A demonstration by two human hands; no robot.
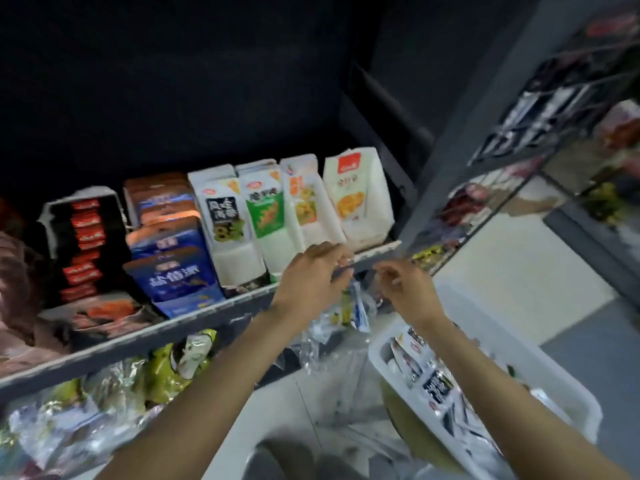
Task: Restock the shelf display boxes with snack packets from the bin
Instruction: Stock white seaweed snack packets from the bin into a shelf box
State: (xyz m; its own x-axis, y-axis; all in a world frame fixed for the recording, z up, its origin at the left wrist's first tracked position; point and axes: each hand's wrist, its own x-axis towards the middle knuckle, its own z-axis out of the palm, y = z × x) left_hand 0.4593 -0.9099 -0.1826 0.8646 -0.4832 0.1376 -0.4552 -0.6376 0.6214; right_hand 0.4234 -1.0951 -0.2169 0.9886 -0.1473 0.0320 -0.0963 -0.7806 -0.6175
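1. Hands meet at the grey metal shelf edge [194, 323]: left hand [311, 278] and right hand [408, 289] pinch a clear plastic wrapper [346, 317] between them.
2. White cardboard display boxes [294, 209] stand on the shelf, just above.
3. White plastic bin [540, 382] of snack packets [433, 379] sits lower right.

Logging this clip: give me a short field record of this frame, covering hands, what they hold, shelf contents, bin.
left hand: raised at the shelf edge, fingers pinching a clear plastic bag
right hand: pinching the same bag, beside the left
white display boxes: four, upright in a row on the shelf
blue packets: left of the white boxes
bin: white, lower right, holds packets
image: motion-blurred
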